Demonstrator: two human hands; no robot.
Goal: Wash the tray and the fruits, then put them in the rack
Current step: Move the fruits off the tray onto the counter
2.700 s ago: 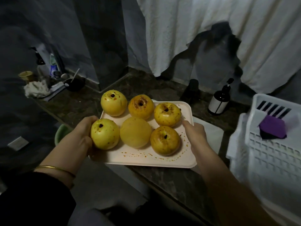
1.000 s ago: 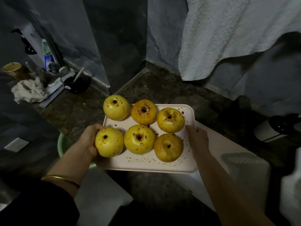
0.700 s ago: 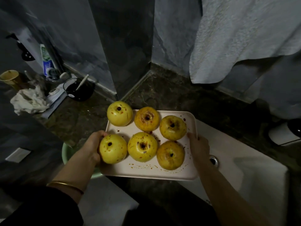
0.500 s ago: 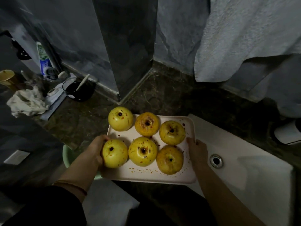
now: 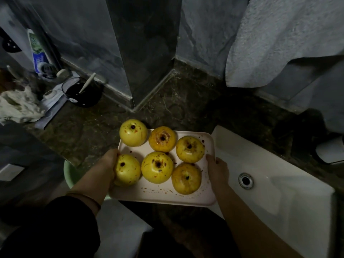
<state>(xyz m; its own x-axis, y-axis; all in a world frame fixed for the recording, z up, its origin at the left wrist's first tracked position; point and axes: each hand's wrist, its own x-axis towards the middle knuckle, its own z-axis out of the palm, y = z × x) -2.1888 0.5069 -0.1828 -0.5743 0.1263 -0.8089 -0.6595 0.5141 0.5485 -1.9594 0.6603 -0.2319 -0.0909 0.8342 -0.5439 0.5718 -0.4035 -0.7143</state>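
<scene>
A pale pink tray [image 5: 160, 197] speckled with red-orange bits carries several yellow fruits [image 5: 157, 167], dirty with the same specks. My left hand [image 5: 105, 167] grips the tray's left edge, its thumb against the near-left fruit [image 5: 127, 172]. My right hand [image 5: 217, 170] grips the right edge. The tray hangs over the dark stone counter's [image 5: 178, 107] front edge, just left of the white sink [image 5: 270, 185]. The rack is out of view.
The sink's drain [image 5: 246, 180] lies right of my right hand. A black cup [image 5: 81, 93] with a white stick, a tube [image 5: 38, 51] and a crumpled cloth [image 5: 17, 107] sit at the far left. A grey towel [image 5: 283, 40] hangs top right. A green basin [image 5: 71, 176] shows below the counter.
The tray and both hands have stayed together while the view swung left and down. The white rack and bottle left the frame; the sink and its drain came into view on the right.
</scene>
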